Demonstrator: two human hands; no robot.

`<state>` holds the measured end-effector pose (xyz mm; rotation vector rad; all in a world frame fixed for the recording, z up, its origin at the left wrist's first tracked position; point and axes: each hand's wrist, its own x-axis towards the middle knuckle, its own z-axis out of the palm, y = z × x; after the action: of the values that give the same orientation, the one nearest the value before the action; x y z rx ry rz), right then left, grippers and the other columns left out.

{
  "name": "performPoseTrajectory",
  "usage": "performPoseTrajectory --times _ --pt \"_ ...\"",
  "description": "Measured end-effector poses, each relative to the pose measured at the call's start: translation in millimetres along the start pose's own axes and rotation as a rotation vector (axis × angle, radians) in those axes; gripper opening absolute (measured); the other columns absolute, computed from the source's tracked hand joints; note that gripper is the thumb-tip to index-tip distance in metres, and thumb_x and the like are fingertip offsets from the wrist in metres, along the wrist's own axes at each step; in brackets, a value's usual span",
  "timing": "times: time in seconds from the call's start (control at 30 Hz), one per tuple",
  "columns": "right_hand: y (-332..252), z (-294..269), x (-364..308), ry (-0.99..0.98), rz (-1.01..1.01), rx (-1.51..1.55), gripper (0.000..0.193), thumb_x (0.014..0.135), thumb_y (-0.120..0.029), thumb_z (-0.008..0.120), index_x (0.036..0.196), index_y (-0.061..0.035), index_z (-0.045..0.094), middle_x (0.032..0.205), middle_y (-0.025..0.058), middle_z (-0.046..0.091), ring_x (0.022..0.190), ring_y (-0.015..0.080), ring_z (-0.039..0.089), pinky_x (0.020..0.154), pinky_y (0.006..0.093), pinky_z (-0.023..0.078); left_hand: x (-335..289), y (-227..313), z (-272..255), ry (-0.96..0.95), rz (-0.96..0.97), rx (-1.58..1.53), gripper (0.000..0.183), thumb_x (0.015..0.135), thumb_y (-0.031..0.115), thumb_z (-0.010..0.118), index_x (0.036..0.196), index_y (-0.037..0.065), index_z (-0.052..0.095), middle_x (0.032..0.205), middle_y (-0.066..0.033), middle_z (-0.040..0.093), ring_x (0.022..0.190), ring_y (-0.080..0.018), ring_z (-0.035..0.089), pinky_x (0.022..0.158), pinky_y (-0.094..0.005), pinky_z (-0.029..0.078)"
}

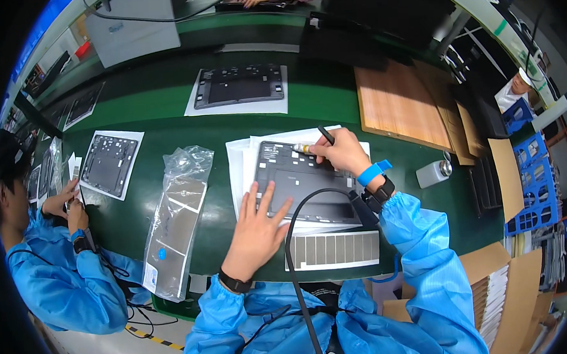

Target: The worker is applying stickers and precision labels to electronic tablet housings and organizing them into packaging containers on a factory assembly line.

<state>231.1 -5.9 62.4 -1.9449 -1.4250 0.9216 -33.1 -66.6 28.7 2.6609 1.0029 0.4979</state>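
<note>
Left hand (258, 227) flat, fingers spread, pressing on near-left part of dark grey panel (300, 182); nothing gripped. Right hand (341, 151) clenched around pen-like tool (314, 144), tip down at panel's far edge; black cable (299, 267) looping from it back toward body. Panel lying on white sheets (238, 160) on green bench (331, 106), centre, directly ahead. Strip of grey pads (332, 249) just near of panel; clear bag with grey sheet (175, 216) to left; small white bottle (434, 172) to right; wooden board (399, 105) beyond. Co-worker in blue sleeve (63, 281) at far left.
</note>
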Motion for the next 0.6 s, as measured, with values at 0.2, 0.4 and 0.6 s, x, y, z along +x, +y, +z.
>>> performPoseTrajectory --times 0.2,0.4,0.6 --pt "7.1 19.0 8.5 0.049 -0.06 -0.029 0.023 0.079 -0.022 0.074 0.075 0.0004 0.072 0.061 0.0064 0.068 0.056 0.0163 0.064 0.059 0.0294 0.05 -3.9 1.7 1.3 0.032 -0.025 -0.027 0.044 0.086 0.026 0.068 0.129 0.017 0.062 0.147 -0.02 0.039 0.135 -0.0476 0.033 0.11 -0.053 0.034" --pt "5.0 14.7 7.4 0.07 -0.048 -0.061 0.021 0.08 -0.019 0.073 0.073 0.0003 0.069 0.059 0.0069 0.066 0.056 0.017 0.064 0.058 0.032 0.05 -1.5 0.8 4.1 0.044 -0.034 -0.042 0.043 0.084 0.025 0.069 0.126 0.016 0.064 0.146 -0.02 0.041 0.135 -0.0472 0.033 0.108 -0.0519 0.036" --pt "6.2 18.6 2.1 0.154 -0.113 -0.174 0.023 0.081 -0.021 0.071 0.076 0.0011 0.067 0.061 0.0143 0.065 0.057 0.0277 0.065 0.057 0.0371 0.049 -0.8 -1.3 4.3 0.051 -0.033 -0.022 0.042 0.084 0.021 0.068 0.126 0.016 0.064 0.144 -0.0196 0.042 0.135 -0.0466 0.034 0.107 -0.052 0.037"
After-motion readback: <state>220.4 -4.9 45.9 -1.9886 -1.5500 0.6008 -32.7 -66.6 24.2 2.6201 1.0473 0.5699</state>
